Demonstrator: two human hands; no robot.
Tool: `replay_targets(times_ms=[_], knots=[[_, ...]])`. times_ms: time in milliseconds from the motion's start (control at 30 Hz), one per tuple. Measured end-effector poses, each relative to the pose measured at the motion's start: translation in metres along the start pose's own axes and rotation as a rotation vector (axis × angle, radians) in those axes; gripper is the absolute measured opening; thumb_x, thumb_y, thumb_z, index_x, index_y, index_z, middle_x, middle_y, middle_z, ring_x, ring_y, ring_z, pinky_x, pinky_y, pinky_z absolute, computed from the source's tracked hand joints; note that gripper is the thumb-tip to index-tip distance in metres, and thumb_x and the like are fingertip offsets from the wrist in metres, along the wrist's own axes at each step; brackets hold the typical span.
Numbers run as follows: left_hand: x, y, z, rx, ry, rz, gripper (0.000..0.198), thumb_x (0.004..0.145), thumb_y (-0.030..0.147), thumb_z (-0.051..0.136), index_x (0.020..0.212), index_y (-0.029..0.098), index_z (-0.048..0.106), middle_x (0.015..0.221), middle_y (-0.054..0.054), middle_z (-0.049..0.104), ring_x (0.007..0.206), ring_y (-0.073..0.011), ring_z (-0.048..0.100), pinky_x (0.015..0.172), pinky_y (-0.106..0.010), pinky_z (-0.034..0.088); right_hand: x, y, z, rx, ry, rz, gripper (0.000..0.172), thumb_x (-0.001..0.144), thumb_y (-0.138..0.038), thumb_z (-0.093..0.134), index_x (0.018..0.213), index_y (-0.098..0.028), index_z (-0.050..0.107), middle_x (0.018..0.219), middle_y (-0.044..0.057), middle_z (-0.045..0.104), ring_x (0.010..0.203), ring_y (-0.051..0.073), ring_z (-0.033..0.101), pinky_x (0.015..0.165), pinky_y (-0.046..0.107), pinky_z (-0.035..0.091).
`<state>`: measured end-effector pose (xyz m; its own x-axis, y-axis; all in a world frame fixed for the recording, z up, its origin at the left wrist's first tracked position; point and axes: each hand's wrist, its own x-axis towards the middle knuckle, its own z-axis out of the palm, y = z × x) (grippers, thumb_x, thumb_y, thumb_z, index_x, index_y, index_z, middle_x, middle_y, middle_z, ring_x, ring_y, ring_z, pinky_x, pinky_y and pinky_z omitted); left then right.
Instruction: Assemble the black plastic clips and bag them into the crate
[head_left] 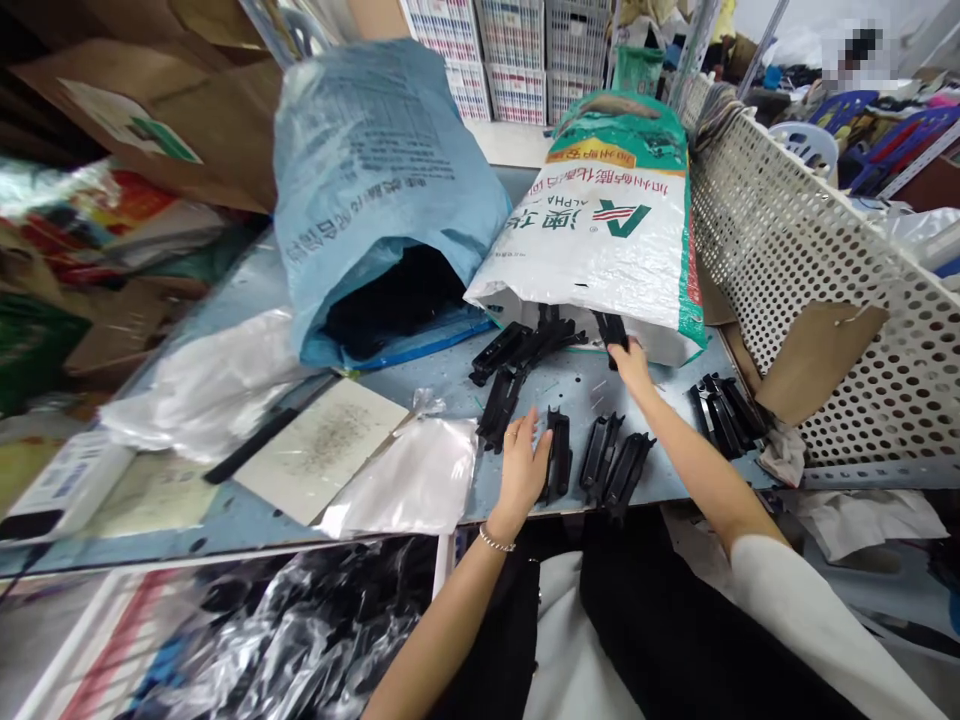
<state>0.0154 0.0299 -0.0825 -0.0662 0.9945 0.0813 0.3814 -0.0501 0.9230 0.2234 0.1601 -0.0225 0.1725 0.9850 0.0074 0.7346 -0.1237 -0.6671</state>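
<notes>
My left hand (521,462) rests near the table's front edge, fingers spread and touching a long black plastic part (558,455). Two more such parts (613,462) lie just to its right. My right hand (630,362) reaches to the mouth of a white and green sack (607,240) lying on its side and is closed on a black part (611,328) there. Several black parts (521,350) spill out of the sack's mouth onto the blue-grey table (442,375).
A blue sack (375,170) with dark contents lies open to the left. Clear plastic bags (409,480), a paper sheet (322,445) and a black stick lie at the left front. A stack of black parts (724,410) sits by a perforated metal panel (810,300).
</notes>
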Motion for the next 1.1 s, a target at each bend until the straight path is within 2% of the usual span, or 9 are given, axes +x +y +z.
replay_targets(times_ms=[133, 233, 333, 467, 600, 733, 933, 1033, 1100], knots=[[0.017, 0.043, 0.001, -0.476, -0.062, -0.092, 0.062, 0.088, 0.047, 0.062, 0.141, 0.020, 0.043, 0.134, -0.013, 0.054, 0.119, -0.0230, 0.057, 0.104, -0.039, 0.047, -0.102, -0.004, 0.002, 0.050, 0.053, -0.335, 0.042, 0.093, -0.034, 0.052, 0.131, -0.017, 0.050, 0.118, 0.014, 0.061, 0.110, 0.030, 0.055, 0.094, 0.045, 0.046], [0.023, 0.068, 0.000, -0.675, -0.128, -0.216, 0.050, 0.083, 0.047, 0.066, 0.124, 0.019, 0.055, 0.110, -0.007, 0.065, 0.095, -0.0194, 0.065, 0.083, -0.031, 0.054, -0.147, -0.013, -0.014, 0.017, -0.053, -0.604, 0.039, 0.095, -0.041, 0.056, 0.128, -0.020, 0.053, 0.103, 0.011, 0.063, 0.096, 0.028, 0.056, 0.085, 0.044, 0.048], [0.014, 0.080, -0.009, -0.734, -0.270, -0.339, 0.033, 0.080, 0.043, 0.068, 0.100, 0.018, 0.061, 0.077, -0.001, 0.064, 0.061, -0.0135, 0.059, 0.055, -0.024, 0.048, -0.140, -0.020, -0.037, 0.003, 0.028, -0.694, 0.028, 0.102, -0.040, 0.044, 0.114, -0.019, 0.057, 0.093, 0.009, 0.062, 0.087, 0.025, 0.055, 0.080, 0.042, 0.047], [-0.007, 0.088, -0.018, -0.826, -0.414, -0.415, 0.029, 0.080, 0.045, 0.066, 0.088, 0.017, 0.061, 0.066, 0.000, 0.062, 0.050, -0.0123, 0.053, 0.046, -0.024, 0.041, -0.103, -0.028, -0.045, -0.082, 0.050, -0.835, 0.031, 0.103, -0.044, 0.040, 0.093, -0.020, 0.057, 0.088, 0.009, 0.060, 0.084, 0.024, 0.051, 0.080, 0.042, 0.044], [-0.015, 0.094, -0.019, -0.757, -0.333, -0.359, 0.030, 0.080, 0.046, 0.067, 0.089, 0.018, 0.061, 0.062, 0.002, 0.061, 0.048, -0.0119, 0.052, 0.046, -0.024, 0.041, -0.094, -0.040, -0.023, 0.182, -0.060, -0.606, 0.042, 0.104, -0.050, 0.031, 0.078, -0.023, 0.048, 0.074, 0.002, 0.051, 0.073, 0.019, 0.049, 0.072, 0.034, 0.043], [-0.005, 0.095, -0.027, -0.804, -0.201, -0.349, 0.032, 0.080, 0.047, 0.066, 0.090, 0.017, 0.062, 0.067, 0.000, 0.063, 0.053, -0.0121, 0.055, 0.050, -0.024, 0.044, -0.111, -0.046, -0.013, 0.448, -0.309, -0.326, 0.052, 0.103, -0.060, 0.021, 0.076, -0.023, 0.046, 0.064, -0.003, 0.042, 0.059, 0.015, 0.044, 0.058, 0.028, 0.040], [0.008, 0.097, -0.039, -0.958, -0.215, -0.432, 0.035, 0.079, 0.049, 0.065, 0.087, 0.014, 0.064, 0.068, -0.002, 0.062, 0.054, -0.0107, 0.052, 0.050, -0.022, 0.042, -0.154, -0.040, -0.024, 0.111, -0.354, -0.913, 0.041, 0.102, -0.052, 0.038, 0.085, -0.019, 0.057, 0.083, 0.007, 0.058, 0.078, 0.021, 0.047, 0.074, 0.036, 0.043], [-0.002, 0.099, -0.035, -0.932, -0.229, -0.392, 0.036, 0.083, 0.050, 0.062, 0.087, 0.014, 0.064, 0.064, 0.000, 0.058, 0.053, -0.0099, 0.048, 0.050, -0.022, 0.039, -0.173, -0.036, -0.017, 0.122, -0.343, -0.889, 0.039, 0.103, -0.045, 0.036, 0.080, -0.019, 0.054, 0.079, 0.007, 0.056, 0.076, 0.020, 0.045, 0.073, 0.036, 0.042], [-0.012, 0.099, -0.034, -0.865, -0.160, -0.297, 0.035, 0.085, 0.051, 0.062, 0.089, 0.016, 0.064, 0.062, 0.001, 0.056, 0.054, -0.0102, 0.048, 0.050, -0.022, 0.038, -0.184, -0.034, -0.010, 0.258, -0.430, -0.685, 0.042, 0.103, -0.048, 0.033, 0.077, -0.020, 0.051, 0.075, 0.005, 0.053, 0.072, 0.019, 0.046, 0.070, 0.034, 0.042]])
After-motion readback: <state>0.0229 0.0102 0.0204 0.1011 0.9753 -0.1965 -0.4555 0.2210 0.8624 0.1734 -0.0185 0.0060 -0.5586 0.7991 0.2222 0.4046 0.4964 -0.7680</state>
